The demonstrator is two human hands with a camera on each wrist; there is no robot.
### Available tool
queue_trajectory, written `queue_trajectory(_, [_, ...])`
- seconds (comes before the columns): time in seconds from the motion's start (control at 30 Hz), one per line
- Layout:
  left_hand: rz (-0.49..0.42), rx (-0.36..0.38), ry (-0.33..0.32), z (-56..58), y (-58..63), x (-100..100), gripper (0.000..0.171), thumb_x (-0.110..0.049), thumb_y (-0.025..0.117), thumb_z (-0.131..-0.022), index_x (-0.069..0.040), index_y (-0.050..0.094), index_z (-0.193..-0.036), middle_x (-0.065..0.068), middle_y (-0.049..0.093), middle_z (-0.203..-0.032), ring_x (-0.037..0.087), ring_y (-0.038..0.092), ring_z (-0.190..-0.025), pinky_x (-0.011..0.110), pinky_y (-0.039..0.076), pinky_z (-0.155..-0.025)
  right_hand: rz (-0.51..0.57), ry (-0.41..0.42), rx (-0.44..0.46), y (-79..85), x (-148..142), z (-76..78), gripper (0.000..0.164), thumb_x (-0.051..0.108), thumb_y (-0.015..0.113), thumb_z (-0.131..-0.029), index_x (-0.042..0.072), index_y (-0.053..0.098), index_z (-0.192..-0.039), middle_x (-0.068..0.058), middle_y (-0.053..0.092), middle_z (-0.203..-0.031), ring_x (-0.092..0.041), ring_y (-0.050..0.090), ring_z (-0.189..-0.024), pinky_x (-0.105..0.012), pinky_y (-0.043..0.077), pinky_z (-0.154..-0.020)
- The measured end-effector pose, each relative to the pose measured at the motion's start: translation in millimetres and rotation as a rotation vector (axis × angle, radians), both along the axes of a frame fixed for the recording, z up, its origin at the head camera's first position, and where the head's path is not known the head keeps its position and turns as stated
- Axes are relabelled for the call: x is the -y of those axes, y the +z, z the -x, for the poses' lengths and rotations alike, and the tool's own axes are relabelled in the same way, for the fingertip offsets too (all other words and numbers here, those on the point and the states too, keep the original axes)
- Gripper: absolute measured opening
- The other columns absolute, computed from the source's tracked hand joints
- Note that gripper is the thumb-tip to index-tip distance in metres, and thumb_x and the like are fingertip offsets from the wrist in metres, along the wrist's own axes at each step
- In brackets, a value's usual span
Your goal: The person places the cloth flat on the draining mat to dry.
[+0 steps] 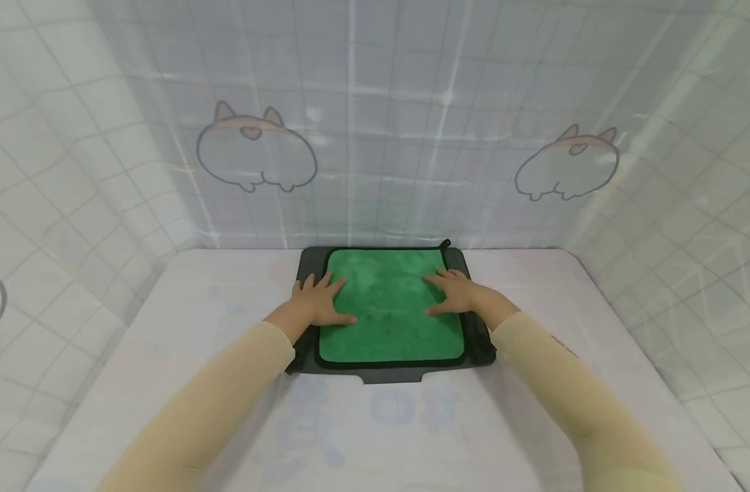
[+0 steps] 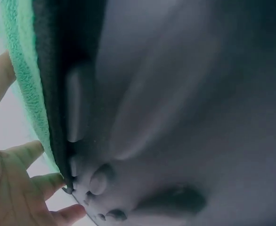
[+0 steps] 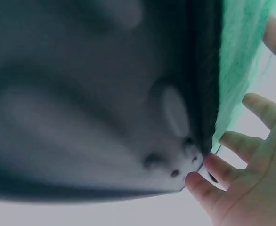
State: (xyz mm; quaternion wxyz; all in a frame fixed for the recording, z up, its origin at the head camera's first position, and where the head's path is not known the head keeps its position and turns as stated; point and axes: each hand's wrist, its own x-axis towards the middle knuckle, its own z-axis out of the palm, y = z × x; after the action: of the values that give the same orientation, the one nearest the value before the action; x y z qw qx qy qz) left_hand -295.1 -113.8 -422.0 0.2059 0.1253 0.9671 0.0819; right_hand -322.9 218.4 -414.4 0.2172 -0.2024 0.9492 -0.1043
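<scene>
A green cloth (image 1: 387, 301) with a black border lies spread over a dark grey board (image 1: 387, 376) with rounded corners and a tab at its near edge. A small black loop (image 1: 445, 243) sticks out at the cloth's far right corner. My left hand (image 1: 316, 303) rests with fingers spread at the cloth's left edge. Across from it, my right hand (image 1: 460, 292) touches the right edge, fingers spread too. Both wrist views show the board's dark surface (image 2: 199, 117) with raised oval bumps, beside the green cloth (image 3: 234, 61) and straight fingers.
A pale table (image 1: 227, 410) with faint blue prints carries the board near its far side. Behind it hangs a grid-patterned curtain (image 1: 381, 137) with cartoon animal drawings. Similar white sheets (image 1: 55, 171) stand at left and right.
</scene>
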Motion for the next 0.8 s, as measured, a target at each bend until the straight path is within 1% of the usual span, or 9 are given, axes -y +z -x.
queue_trajectory(0.13, [0.007,-0.013,-0.03,-5.3,-3.4,4.7,0.107,-0.074,0.063,-0.082,-0.021,0.016,-0.163,0.017,0.006,-0.167,0.05,0.003,-0.149,0.068,0.006,-0.115,0.013,0.006,-0.004,-1.0,-8.2,-4.2,0.094,0.048,0.076,-0.087,0.013,0.028,-0.159,-0.024,0.012,-0.164,-0.053,0.009,-0.147,-0.069,0.023,-0.111])
queue_trajectory(0.27, [0.015,-0.047,-0.083,-11.9,-3.9,7.4,0.106,-0.074,0.063,-0.082,-0.02,0.019,-0.162,0.018,0.011,-0.166,0.05,0.007,-0.149,0.069,0.01,-0.115,0.038,0.023,-0.032,2.6,-8.4,-12.1,0.088,0.049,0.073,-0.089,0.014,0.032,-0.158,-0.023,0.014,-0.164,-0.05,0.008,-0.148,-0.069,0.023,-0.111])
queue_trajectory(0.33, [0.018,-0.047,-0.113,-17.0,-1.4,9.1,0.105,-0.073,0.064,-0.083,-0.021,0.019,-0.162,0.017,0.012,-0.166,0.05,0.008,-0.149,0.068,0.01,-0.115,0.046,0.057,-0.049,6.4,-4.9,-19.2,0.084,0.049,0.072,-0.09,0.015,0.033,-0.158,-0.022,0.016,-0.164,-0.049,0.009,-0.149,-0.069,0.021,-0.112])
queue_trajectory(0.4, [0.011,-0.034,-0.141,-24.0,3.2,11.5,0.104,-0.072,0.065,-0.082,-0.022,0.02,-0.162,0.017,0.012,-0.166,0.049,0.008,-0.149,0.068,0.009,-0.115,0.05,0.115,-0.059,9.5,0.1,-27.8,0.081,0.048,0.07,-0.092,0.018,0.034,-0.158,-0.022,0.017,-0.164,-0.048,0.01,-0.149,-0.069,0.021,-0.112])
queue_trajectory(0.5, [-0.006,-0.014,-0.175,-33.4,9.9,15.8,0.104,-0.069,0.07,-0.081,-0.023,0.024,-0.161,0.017,0.012,-0.166,0.049,0.009,-0.149,0.069,0.007,-0.115,0.042,0.21,-0.043,12.4,8.5,-40.3,0.079,0.048,0.069,-0.093,0.022,0.033,-0.159,-0.019,0.016,-0.165,-0.045,0.01,-0.15,-0.068,0.021,-0.112])
queue_trajectory(0.6, [-0.011,-0.007,-0.196,-40.7,13.2,20.2,0.102,-0.065,0.075,-0.079,-0.024,0.028,-0.16,0.017,0.013,-0.166,0.049,0.008,-0.149,0.069,0.006,-0.115,0.02,0.279,-0.034,10.3,13.4,-48.4,0.075,0.05,0.067,-0.094,0.028,0.034,-0.158,-0.015,0.014,-0.166,-0.042,0.009,-0.151,-0.065,0.023,-0.113])
queue_trajectory(0.7, [-0.012,0.002,-0.207,-46.2,13.0,22.8,0.1,-0.061,0.077,-0.079,-0.025,0.031,-0.159,0.017,0.014,-0.166,0.05,0.008,-0.149,0.07,0.006,-0.115,-0.005,0.304,-0.03,7.3,12.2,-53.8,0.072,0.049,0.069,-0.093,0.032,0.038,-0.156,-0.013,0.014,-0.167,-0.04,0.009,-0.152,-0.063,0.025,-0.114])
queue_trajectory(0.8, [-0.009,0.001,-0.217,-50.0,10.4,24.7,0.097,-0.061,0.077,-0.079,-0.026,0.033,-0.158,0.018,0.016,-0.165,0.051,0.008,-0.149,0.071,0.007,-0.114,-0.02,0.296,-0.016,5.9,5.6,-58.6,0.072,0.048,0.074,-0.089,0.034,0.043,-0.153,-0.012,0.015,-0.167,-0.04,0.008,-0.152,-0.063,0.024,-0.114])
